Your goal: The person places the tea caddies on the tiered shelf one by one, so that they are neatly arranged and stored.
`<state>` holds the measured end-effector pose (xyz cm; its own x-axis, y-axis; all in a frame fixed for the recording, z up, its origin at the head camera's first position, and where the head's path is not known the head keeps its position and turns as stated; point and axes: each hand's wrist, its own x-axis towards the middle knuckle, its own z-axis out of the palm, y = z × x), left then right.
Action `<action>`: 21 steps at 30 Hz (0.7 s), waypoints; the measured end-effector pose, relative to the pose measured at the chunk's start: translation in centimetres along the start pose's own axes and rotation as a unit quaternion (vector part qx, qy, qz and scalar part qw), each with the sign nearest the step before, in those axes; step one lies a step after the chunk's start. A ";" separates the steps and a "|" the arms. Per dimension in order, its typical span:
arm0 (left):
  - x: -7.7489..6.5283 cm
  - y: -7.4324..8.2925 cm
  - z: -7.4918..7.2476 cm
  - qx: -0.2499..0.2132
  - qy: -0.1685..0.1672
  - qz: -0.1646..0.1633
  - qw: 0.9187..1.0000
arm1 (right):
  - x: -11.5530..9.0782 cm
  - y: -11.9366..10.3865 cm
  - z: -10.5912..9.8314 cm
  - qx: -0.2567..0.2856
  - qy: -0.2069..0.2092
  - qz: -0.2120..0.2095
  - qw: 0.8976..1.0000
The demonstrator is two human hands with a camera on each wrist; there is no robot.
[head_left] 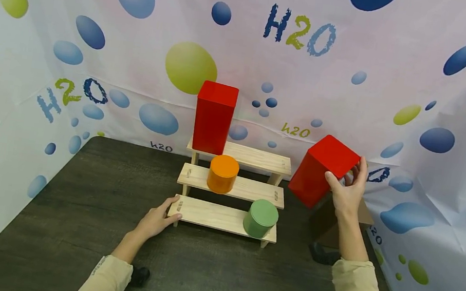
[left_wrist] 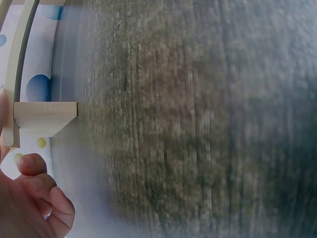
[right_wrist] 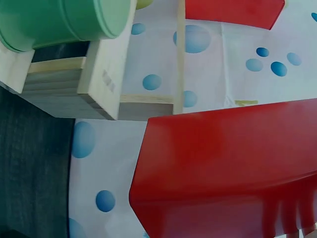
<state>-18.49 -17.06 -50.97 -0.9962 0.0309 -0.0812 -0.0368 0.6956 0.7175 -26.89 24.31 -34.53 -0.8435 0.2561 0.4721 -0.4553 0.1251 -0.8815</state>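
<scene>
A three-step wooden display stand (head_left: pixel 211 213) stands on the dark table. My left hand (head_left: pixel 155 219) holds the left end of its lowest step; the left wrist view shows curled fingers (left_wrist: pixel 34 166) by the board's end. To the right of the stand, my right hand (head_left: pixel 349 191) grips a tall red box (head_left: pixel 315 173) by its upper end, and the box is tilted in the air. Another red box (head_left: pixel 213 123) stands upright at the left of the top step. An orange cylinder (head_left: pixel 222 176) sits on the middle step, and a green cylinder (head_left: pixel 261 218) at the right of the lowest.
A brown box (head_left: pixel 329 222) stands on the table beneath my right hand, partly hidden by the arm and red box. A white backdrop (head_left: pixel 253 59) with blue and green spots rises behind the stand and along both sides.
</scene>
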 end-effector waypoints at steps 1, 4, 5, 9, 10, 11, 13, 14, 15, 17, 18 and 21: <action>0.0 0.0 0.0 0.000 0.000 -0.001 1.000 | 0.1 -0.1 0.0 0.005 -0.004 0.001 1.000; -0.1 0.0 0.0 0.001 0.001 -0.001 1.000 | 0.3 -0.8 0.1 0.027 -0.013 0.002 1.000; -0.1 0.0 0.0 0.001 0.001 -0.002 1.000 | 0.3 -1.0 0.1 0.040 -0.015 0.002 0.999; 0.0 0.0 0.0 0.002 -0.001 -0.001 1.000 | 0.5 -2.0 0.1 0.083 -0.023 0.000 0.996; 0.0 0.0 0.1 0.003 -0.001 -0.002 1.000 | 0.6 -2.2 0.1 0.090 -0.024 0.000 0.996; 0.0 0.0 0.1 0.003 0.000 -0.002 1.000 | 0.6 -2.4 0.2 0.093 -0.027 -0.001 0.995; 0.0 0.0 0.0 0.003 0.000 -0.003 1.000 | 0.7 -2.7 0.3 0.100 -0.033 0.000 0.994; 0.0 0.0 0.0 0.003 0.000 -0.003 1.000 | 0.8 -2.8 0.3 0.103 -0.036 0.000 0.994; 0.0 0.0 0.0 0.003 -0.001 -0.004 1.000 | 0.9 -2.9 0.4 0.106 -0.039 0.001 0.994; 0.0 0.0 0.0 0.003 -0.001 -0.004 1.000 | 1.1 -3.1 0.7 0.116 -0.049 0.000 0.992; 0.0 0.0 0.0 0.003 -0.001 -0.005 1.000 | 1.2 -3.2 0.8 0.124 -0.054 -0.002 0.991; 0.0 0.0 0.1 0.004 -0.002 -0.006 1.000 | 1.4 -3.2 1.3 0.134 -0.064 -0.013 0.989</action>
<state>-18.50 -17.03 -51.04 -0.9955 0.0253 -0.0916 -0.0477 0.7012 0.7114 -27.02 23.00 -31.02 -0.8519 0.1302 0.5072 -0.5220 -0.1338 -0.8424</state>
